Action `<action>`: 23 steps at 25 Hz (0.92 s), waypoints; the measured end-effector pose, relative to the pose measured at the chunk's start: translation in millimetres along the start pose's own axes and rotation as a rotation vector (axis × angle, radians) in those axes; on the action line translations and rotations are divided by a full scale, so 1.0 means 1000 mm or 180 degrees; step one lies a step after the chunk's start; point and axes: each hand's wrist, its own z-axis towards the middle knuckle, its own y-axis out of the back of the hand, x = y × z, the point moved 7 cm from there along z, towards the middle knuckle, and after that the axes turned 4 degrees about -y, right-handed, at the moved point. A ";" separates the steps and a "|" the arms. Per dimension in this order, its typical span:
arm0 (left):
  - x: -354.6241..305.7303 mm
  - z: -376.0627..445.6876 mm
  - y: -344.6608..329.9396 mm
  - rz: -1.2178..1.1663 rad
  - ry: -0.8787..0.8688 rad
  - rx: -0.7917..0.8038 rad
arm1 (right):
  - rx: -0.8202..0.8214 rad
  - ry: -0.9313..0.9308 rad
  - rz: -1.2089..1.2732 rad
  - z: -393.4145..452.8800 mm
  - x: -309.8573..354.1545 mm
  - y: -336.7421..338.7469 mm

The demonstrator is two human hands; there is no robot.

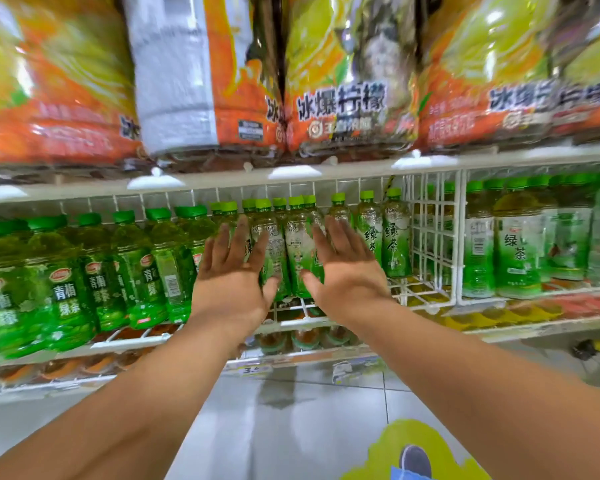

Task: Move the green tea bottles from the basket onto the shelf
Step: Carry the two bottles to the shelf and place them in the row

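At the shelf, middle tier: both arms reach forward from the bottom of the head view toward a cluster of green tea bottles (293, 244).
Left hand (231, 275): fingers straight and spread, palm flat toward the left side of the cluster; fingertips lie over the bottle labels. Grips nothing. Contact looks likely, but cannot tell for certain.
Right hand (343, 268): fingers straight and spread, palm toward the right side of the cluster, thumb low near the bottle bases. Grips nothing.
Green tea bottles: upright on the white wire shelf (409, 292), packed close together, light green caps, pale labels; two more of the same kind stand just right of the right hand, beside a white wire divider (433, 233).
Basket: out of view.
Left neighbours: a row of darker green plum tea bottles (94, 271), upright, touching one another, running to the left edge.
Right neighbours: beyond the divider, larger green tea bottles (516, 251) with white-and-green labels.
Tier above: big orange and yellow shrink-wrapped drink packs (347, 81), blurred.
Tier below: bottle tops with orange caps, partly hidden by the forearms; a price tag (253, 369) on the rail.
Floor: grey tiles (291, 427), a yellow floor sticker (413, 452) at lower right.
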 end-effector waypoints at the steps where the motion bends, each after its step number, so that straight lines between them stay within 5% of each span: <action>1: 0.000 -0.005 0.008 0.0075 0.0033 0.0063 | 0.0041 -0.0003 -0.0040 -0.007 0.000 0.006; 15: -0.038 -0.134 0.180 0.0089 -0.0092 0.0277 | -0.0259 0.0027 -0.0095 -0.163 0.033 0.146; 23: -0.078 -0.192 0.306 -0.0288 -0.0197 -0.0287 | -0.0336 -0.0560 0.0195 -0.252 0.038 0.262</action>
